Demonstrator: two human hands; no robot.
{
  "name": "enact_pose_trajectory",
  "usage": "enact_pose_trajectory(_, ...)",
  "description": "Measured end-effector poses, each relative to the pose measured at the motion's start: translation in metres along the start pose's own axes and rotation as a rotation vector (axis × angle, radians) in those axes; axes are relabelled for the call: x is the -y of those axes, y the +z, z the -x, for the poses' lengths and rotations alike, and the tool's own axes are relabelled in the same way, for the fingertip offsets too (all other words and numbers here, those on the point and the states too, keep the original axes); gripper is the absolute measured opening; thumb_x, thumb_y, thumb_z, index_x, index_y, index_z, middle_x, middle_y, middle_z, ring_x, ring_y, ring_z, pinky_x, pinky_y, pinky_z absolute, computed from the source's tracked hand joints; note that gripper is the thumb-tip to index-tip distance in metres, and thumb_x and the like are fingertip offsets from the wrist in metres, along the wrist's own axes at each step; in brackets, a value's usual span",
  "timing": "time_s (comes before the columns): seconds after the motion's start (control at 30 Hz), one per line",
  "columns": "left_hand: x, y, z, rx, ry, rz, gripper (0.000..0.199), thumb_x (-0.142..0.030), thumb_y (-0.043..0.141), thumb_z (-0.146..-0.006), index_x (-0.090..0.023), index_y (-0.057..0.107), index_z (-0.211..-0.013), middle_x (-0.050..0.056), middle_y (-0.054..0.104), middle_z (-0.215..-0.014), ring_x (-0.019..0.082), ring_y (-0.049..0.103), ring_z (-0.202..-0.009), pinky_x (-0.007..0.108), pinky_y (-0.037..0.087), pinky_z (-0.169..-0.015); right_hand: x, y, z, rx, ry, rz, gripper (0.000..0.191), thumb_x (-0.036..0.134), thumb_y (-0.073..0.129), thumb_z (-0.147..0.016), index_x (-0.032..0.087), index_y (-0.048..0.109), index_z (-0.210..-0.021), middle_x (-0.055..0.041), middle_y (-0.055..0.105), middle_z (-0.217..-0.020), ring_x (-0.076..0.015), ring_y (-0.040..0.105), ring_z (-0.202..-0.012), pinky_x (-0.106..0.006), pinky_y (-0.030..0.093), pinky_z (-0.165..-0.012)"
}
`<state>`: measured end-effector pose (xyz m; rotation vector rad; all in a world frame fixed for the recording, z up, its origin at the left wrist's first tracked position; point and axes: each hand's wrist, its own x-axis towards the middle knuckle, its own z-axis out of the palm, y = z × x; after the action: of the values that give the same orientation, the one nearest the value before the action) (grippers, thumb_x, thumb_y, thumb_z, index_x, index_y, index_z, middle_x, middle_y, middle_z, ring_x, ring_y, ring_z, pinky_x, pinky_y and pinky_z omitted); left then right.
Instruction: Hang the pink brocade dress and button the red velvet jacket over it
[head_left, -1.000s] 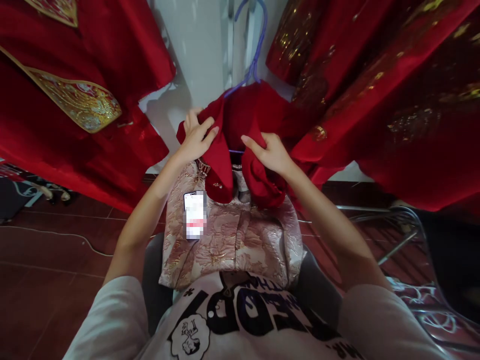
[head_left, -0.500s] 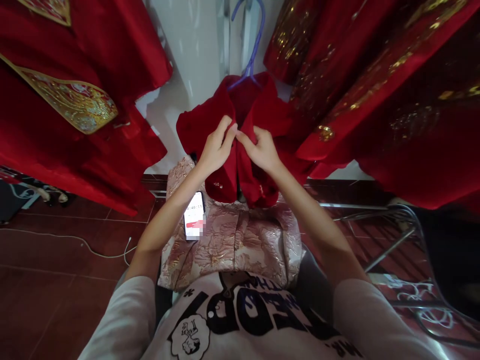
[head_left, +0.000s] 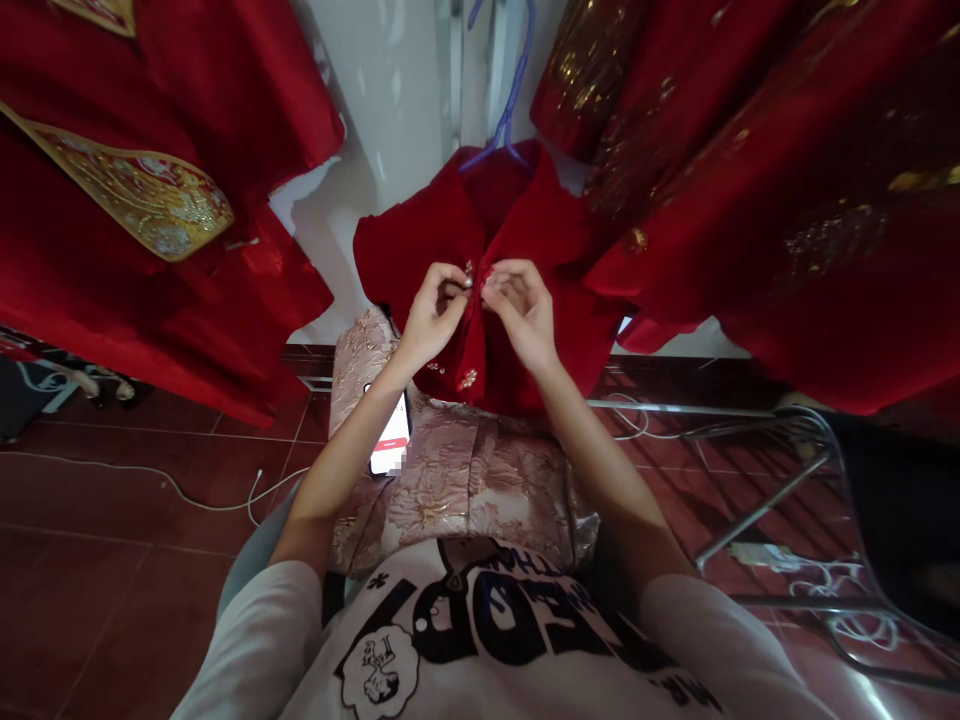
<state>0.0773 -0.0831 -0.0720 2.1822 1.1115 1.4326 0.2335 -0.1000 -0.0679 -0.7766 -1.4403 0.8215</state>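
A short red jacket (head_left: 405, 235) hangs in front of me on a purple hanger (head_left: 511, 100). My left hand (head_left: 433, 318) pinches one front edge at chest height, beside a small pearly ornament (head_left: 469, 281). Close against it, my right hand (head_left: 527, 312) has its fingers closed on the opposite front edge. The two edges meet between my fingertips, which partly hide what is there. Lower on the front sits another beaded ornament (head_left: 468, 379). Pink-gold brocade fabric (head_left: 450, 470) covers my lap, with a lit phone (head_left: 390, 440) lying on it, partly behind my left forearm.
Red garments with gold embroidery (head_left: 165, 205) hang at the left. More red sequined garments (head_left: 697, 200) hang at the right. A metal-framed chair (head_left: 750, 510) stands to the right, with white cables (head_left: 862, 625) beneath. A white cable (head_left: 187, 495) crosses the tiled floor at left.
Both hands have moved slightly down the jacket front, and their fingers have curled in. The front edges are now drawn together, with beaded ornaments showing along them.
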Motion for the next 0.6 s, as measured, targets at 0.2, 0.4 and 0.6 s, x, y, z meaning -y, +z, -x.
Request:
enact_pose_trajectory(0.2, -0.009, -0.002, 0.002, 0.039, 0.089, -0.080, 0.011, -0.017, 0.049, -0.100, -0.026, 0.046, -0.106, 0.003, 0.061, -0.100, 0.015, 0.066, -0.090, 0.030, 0.056, -0.081, -0.005, 0.001, 0.001, -0.049, -0.009, -0.059, 0.054, 0.072, 0.075, -0.075, 0.027, 0.052, -0.096, -0.0014, 0.067, -0.098, -0.0172, 0.069, -0.093, -0.033, 0.059, -0.090)
enact_pose_trajectory(0.4, -0.022, -0.007, 0.008, 0.079, 0.132, -0.194, 0.021, -0.009, 0.046, -0.093, -0.025, 0.047, -0.106, 0.007, 0.059, -0.103, 0.019, 0.064, -0.095, 0.037, 0.054, -0.087, 0.002, -0.005, 0.010, -0.117, -0.033, 0.082, 0.044, 0.062, 0.075, -0.080, 0.026, 0.052, -0.092, -0.0015, 0.071, -0.098, -0.0166, 0.071, -0.090, -0.031, 0.061, -0.080)
enact_pose_trajectory(0.6, -0.040, -0.012, 0.016, 0.115, 0.077, -0.216, 0.010, -0.018, 0.045, -0.100, -0.024, 0.048, -0.107, 0.007, 0.061, -0.107, 0.020, 0.064, -0.101, 0.038, 0.053, -0.091, 0.009, -0.008, 0.018, -0.128, -0.041, 0.161, 0.037, 0.058, 0.072, -0.085, 0.025, 0.057, -0.095, -0.0024, 0.074, -0.100, -0.0174, 0.074, -0.092, -0.030, 0.063, -0.077)
